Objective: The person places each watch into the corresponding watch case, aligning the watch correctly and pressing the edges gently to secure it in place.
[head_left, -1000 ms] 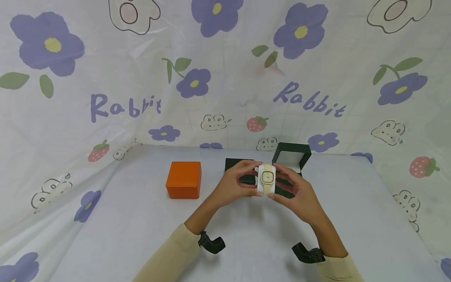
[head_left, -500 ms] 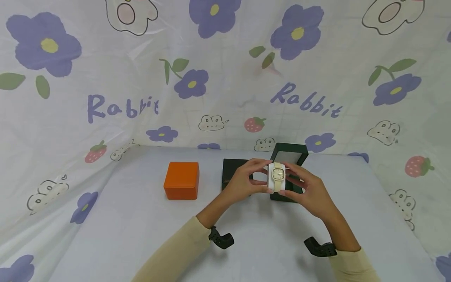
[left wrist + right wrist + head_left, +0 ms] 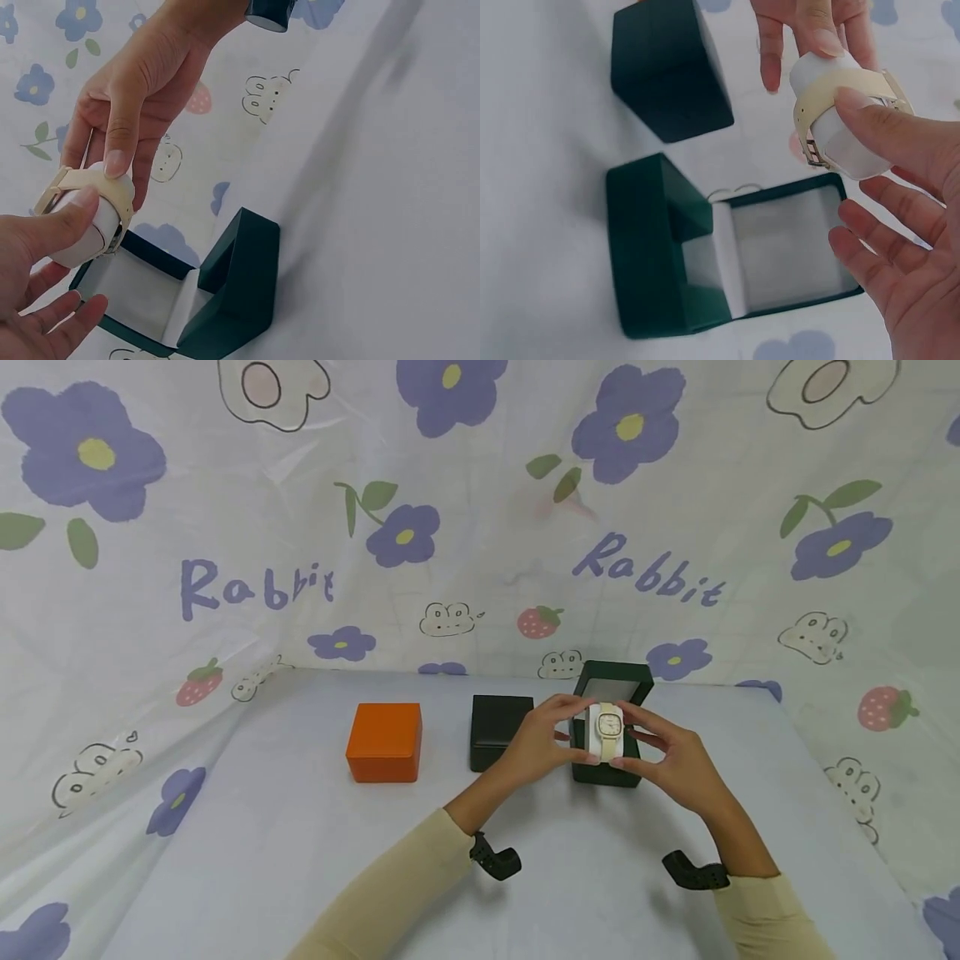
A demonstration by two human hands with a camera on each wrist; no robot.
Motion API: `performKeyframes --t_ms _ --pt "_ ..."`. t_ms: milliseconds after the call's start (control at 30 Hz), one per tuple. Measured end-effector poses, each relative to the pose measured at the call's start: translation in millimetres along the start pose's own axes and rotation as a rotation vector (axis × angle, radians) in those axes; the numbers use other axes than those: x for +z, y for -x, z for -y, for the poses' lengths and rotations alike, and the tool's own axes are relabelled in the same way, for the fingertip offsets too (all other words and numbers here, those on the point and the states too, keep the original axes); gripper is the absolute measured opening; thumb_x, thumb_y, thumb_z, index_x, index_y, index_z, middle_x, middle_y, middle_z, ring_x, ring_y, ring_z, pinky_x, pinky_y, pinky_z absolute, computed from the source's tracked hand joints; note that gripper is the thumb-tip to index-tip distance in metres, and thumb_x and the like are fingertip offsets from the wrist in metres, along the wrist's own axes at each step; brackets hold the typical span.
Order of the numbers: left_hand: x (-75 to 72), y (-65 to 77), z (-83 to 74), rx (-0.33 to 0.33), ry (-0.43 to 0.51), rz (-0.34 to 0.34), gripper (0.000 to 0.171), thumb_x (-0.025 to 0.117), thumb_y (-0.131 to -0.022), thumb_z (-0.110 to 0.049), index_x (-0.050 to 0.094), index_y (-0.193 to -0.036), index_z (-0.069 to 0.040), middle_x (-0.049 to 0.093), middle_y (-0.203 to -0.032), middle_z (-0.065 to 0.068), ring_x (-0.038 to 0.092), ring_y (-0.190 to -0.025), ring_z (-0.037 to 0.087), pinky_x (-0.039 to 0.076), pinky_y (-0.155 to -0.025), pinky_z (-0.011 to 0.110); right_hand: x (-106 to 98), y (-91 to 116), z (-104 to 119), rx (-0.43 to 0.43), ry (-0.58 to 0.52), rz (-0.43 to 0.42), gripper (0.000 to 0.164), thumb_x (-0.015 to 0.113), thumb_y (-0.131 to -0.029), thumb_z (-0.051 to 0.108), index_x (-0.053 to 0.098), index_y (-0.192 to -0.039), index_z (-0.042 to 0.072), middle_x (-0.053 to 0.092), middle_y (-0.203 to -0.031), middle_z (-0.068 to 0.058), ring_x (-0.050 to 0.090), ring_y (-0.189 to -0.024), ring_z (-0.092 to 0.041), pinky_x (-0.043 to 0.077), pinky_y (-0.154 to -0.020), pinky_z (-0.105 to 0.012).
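Observation:
A wristwatch (image 3: pixel 610 725) with a cream strap and a squarish gold-rimmed face is wrapped around a white cushion (image 3: pixel 847 146). My left hand (image 3: pixel 542 742) pinches the cushion's left end between thumb and fingers. From the other side, my right hand (image 3: pixel 681 767) grips the right end, its thumb lying on the strap in the right wrist view. Both hands hold the watch up, face towards the head camera, in front of an open dark green watch box (image 3: pixel 607 774). The box's lid (image 3: pixel 787 240) stands raised with a pale lining. The hands partly hide its inside.
A closed black box (image 3: pixel 500 727) stands just left of the green one. Farther left is a closed orange box (image 3: pixel 385 743). The white tabletop (image 3: pixel 300 860) meets a flower-printed cloth (image 3: pixel 480 485) behind the boxes.
Both hands have carried the watch on its cushion to the right, from between the black and green boxes to in front of the green box. The black box is now largely uncovered.

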State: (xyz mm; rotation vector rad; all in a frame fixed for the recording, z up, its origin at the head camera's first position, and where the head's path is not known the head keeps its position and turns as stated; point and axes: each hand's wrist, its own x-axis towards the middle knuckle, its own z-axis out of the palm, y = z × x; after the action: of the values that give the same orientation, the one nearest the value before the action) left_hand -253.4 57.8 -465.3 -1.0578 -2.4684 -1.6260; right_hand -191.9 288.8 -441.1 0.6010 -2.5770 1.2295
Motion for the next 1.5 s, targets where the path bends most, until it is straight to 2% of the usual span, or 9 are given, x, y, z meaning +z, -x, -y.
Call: performKeyframes --t_ms 200,267,333,467,567,767,900,1233,1500 --pt "10.2 -7.7 9.5 -0.033 -0.039 0.017 0.080 0.088 -0.079 -0.019 0.051 -0.151 -0.016 0.053 -0.144 0.004 0.054 -0.129 0.019 0.054 -0.086 0.016 0 0 -13 0.054 0.031 0.008 0.082 0.088 -0.080 0.013 0.049 -0.152 0.016 0.058 -0.143 -0.014 0.056 -0.130 -0.033 0.046 -0.101 -0.015" --pt "13.8 -10.0 13.4 -0.045 -0.040 0.025 0.080 0.088 -0.080 -0.018 0.051 -0.151 -0.015 0.052 -0.145 0.006 0.054 -0.128 0.020 0.054 -0.087 0.016 1 0 -18 0.069 0.043 0.012 0.081 0.088 -0.080 0.015 0.049 -0.151 0.015 0.059 -0.143 -0.014 0.057 -0.130 -0.033 0.046 -0.101 -0.016" --pt "17.1 -11.9 16.8 -0.058 -0.049 0.027 0.080 0.088 -0.080 -0.018 0.050 -0.151 -0.014 0.051 -0.146 0.006 0.053 -0.129 0.019 0.054 -0.087 0.016 2 -1 -23 0.076 0.047 0.019 0.080 0.088 -0.081 0.015 0.049 -0.151 0.013 0.059 -0.142 -0.015 0.057 -0.129 -0.034 0.049 -0.102 -0.023" --pt "23.5 -14.5 21.5 -0.084 -0.081 0.025 0.080 0.087 -0.081 -0.019 0.050 -0.151 -0.012 0.051 -0.147 0.007 0.053 -0.129 0.018 0.055 -0.085 0.016 2 -2 -31 0.072 0.054 0.045 0.079 0.087 -0.082 0.017 0.048 -0.151 0.008 0.058 -0.142 -0.018 0.056 -0.129 -0.037 0.050 -0.102 -0.045" --pt "28.4 -15.6 23.7 -0.103 -0.125 0.028 0.080 0.087 -0.081 -0.023 0.049 -0.151 -0.013 0.052 -0.146 0.006 0.056 -0.126 0.021 0.055 -0.084 0.019 2 -3 -36 0.080 0.061 0.062 0.079 0.086 -0.083 0.017 0.048 -0.151 0.007 0.058 -0.143 -0.019 0.055 -0.130 -0.038 0.049 -0.102 -0.051" --pt "37.4 -18.4 25.8 -0.133 -0.255 0.027 0.082 0.086 -0.081 -0.032 0.049 -0.152 -0.016 0.052 -0.145 0.006 0.054 -0.128 0.020 0.052 -0.098 0.027 2 -5 -48 0.128 0.045 0.099 0.079 0.086 -0.083 0.018 0.047 -0.152 0.007 0.055 -0.146 -0.019 0.052 -0.134 -0.038 0.048 -0.104 -0.054" --pt "42.5 -21.7 27.6 -0.150 -0.269 0.030 0.080 0.085 -0.082 -0.030 0.049 -0.151 -0.013 0.049 -0.146 0.010 0.051 -0.132 0.021 0.047 -0.107 0.029 3 -6 -55 0.146 0.018 0.115 0.079 0.085 -0.084 0.016 0.046 -0.152 0.006 0.053 -0.147 -0.021 0.050 -0.135 -0.040 0.046 -0.105 -0.057" --pt "52.8 -26.2 31.6 -0.205 -0.316 0.023 0.079 0.085 -0.082 -0.031 0.051 -0.151 -0.014 0.047 -0.147 0.017 0.050 -0.134 0.028 0.048 -0.107 0.034 3 -9 -70 0.169 -0.002 0.145 0.077 0.084 -0.086 0.018 0.046 -0.151 0.004 0.050 -0.150 -0.020 0.046 -0.137 -0.042 0.041 -0.109 -0.061" --pt "58.5 -27.7 37.8 -0.237 -0.334 0.022 0.077 0.085 -0.083 -0.030 0.051 -0.151 -0.017 0.047 -0.145 0.018 0.052 -0.130 0.029 0.050 -0.104 0.036 6 -10 -76 0.234 -0.028 0.168 0.077 0.083 -0.087 0.018 0.045 -0.153 0.005 0.044 -0.155 -0.018 0.041 -0.141 -0.046 0.035 -0.113 -0.063"
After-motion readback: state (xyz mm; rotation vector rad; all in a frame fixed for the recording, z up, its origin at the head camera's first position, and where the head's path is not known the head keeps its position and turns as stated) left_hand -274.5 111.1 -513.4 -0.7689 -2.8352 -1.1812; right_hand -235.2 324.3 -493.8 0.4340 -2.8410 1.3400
